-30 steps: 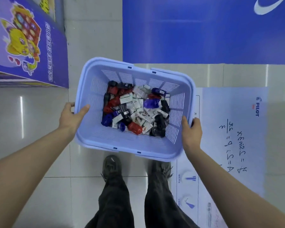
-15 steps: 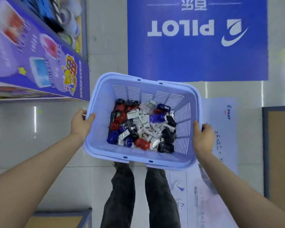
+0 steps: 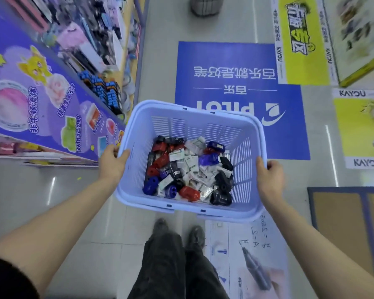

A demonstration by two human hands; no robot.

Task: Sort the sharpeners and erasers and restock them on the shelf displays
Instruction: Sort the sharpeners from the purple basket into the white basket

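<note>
I carry a light blue plastic basket (image 3: 181,121) in front of me above the floor. My left hand (image 3: 112,161) grips its left rim and my right hand (image 3: 269,176) grips its right rim. Inside lies a mixed heap of red, blue and black sharpeners (image 3: 160,160) and white wrapped erasers (image 3: 191,162). A shelf display (image 3: 99,61) with blurred stationery runs along the left side.
A purple printed shelf front (image 3: 41,108) stands close to the basket's left. Blue Pilot (image 3: 235,83) and yellow Kayou (image 3: 358,130) floor stickers cover the aisle ahead. A checked bag (image 3: 205,5) sits far up the aisle. A brown panel (image 3: 345,219) is at the right.
The view has tilted up along the aisle, bringing the left shelves and more floor stickers into sight. Both hands keep the same grip on the basket.
</note>
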